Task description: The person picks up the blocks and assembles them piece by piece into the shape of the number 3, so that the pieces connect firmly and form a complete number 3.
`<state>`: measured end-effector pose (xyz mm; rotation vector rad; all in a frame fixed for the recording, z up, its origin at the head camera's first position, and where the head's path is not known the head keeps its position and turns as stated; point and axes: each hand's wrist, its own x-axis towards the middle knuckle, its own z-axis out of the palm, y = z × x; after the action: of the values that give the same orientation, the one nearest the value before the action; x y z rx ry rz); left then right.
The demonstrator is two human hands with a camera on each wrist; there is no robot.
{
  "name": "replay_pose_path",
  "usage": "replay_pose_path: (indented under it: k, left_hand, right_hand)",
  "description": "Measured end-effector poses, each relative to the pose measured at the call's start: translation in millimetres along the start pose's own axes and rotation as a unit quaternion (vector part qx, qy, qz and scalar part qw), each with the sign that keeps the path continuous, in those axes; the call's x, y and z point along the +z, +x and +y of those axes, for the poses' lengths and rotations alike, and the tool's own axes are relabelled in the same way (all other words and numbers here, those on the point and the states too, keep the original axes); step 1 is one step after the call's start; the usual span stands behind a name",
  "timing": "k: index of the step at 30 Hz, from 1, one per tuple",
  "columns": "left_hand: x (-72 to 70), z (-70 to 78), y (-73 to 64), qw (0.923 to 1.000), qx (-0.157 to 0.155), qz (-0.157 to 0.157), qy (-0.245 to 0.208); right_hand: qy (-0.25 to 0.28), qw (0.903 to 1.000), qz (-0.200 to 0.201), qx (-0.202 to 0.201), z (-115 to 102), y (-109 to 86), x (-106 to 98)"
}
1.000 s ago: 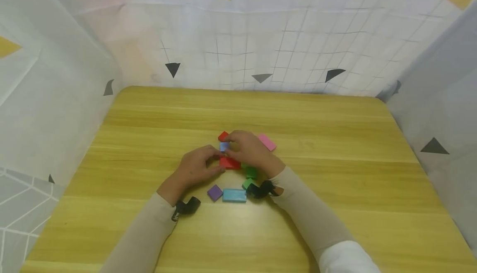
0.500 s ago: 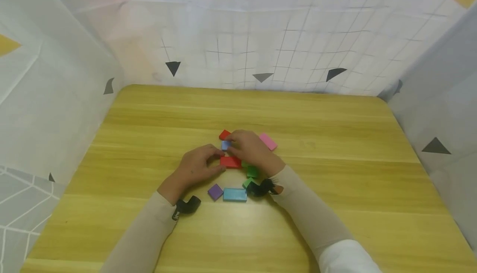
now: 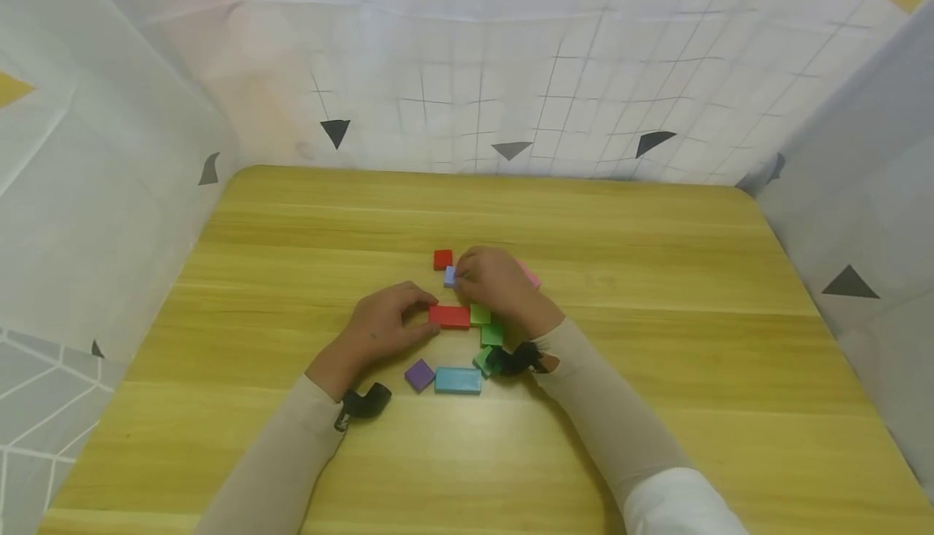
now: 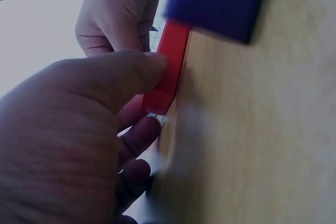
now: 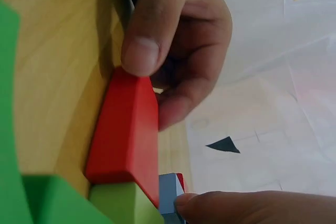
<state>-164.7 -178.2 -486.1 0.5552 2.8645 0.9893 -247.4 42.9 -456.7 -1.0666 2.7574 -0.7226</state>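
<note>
A long red block (image 3: 449,317) lies on the table, its left end held between the thumb and forefinger of my left hand (image 3: 379,324). The left wrist view shows that thumb (image 4: 149,66) pressed on the block's side. Farther back, my right hand (image 3: 499,284) pinches a small light blue block (image 3: 449,277); in the right wrist view a fingertip (image 5: 185,201) meets the blue block's side. A small red block (image 3: 443,259) sits just beyond it. A lime block (image 3: 479,314) stands against the long red block's right end.
Nearer me, a green block (image 3: 492,335), a lighter green block (image 3: 483,361), a turquoise block (image 3: 458,380) and a purple block (image 3: 419,375) form a curve. A pink block (image 3: 529,275) is partly hidden behind my right hand. Patterned cloth walls border the wooden table (image 3: 657,276).
My right hand has shifted slightly away from me and right, carrying the light blue block off from the long red one. The small red block has turned squarer. My left hand stays put.
</note>
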Motion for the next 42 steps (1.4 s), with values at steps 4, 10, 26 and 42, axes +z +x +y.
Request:
replay_pose_path:
  k: [4,10,26,42]
  left_hand:
    - [-0.6,0.2,-0.4,1.0,-0.001,-0.003,-0.002]
    - [-0.8,0.0,-0.6,1.0,-0.002,-0.002,-0.004]
    - [-1.2,0.6,0.0,1.0,-0.001,-0.005,0.006]
    - [-0.3,0.9,-0.6,0.9999,-0.009,-0.007,0.0]
  right_hand:
    - [-0.003,1.0,0.005,0.003,3.8,-0.3,-1.6]
    - [0.012,0.9998,0.011,0.007,6.2,-2.6,-4.7]
    - [0.026,0.9987,0.018,0.04,18.0,-5.7,-9.8]
    - [0.035,0.9975,0.014,0.059,28.1,-10.3,-18.3]
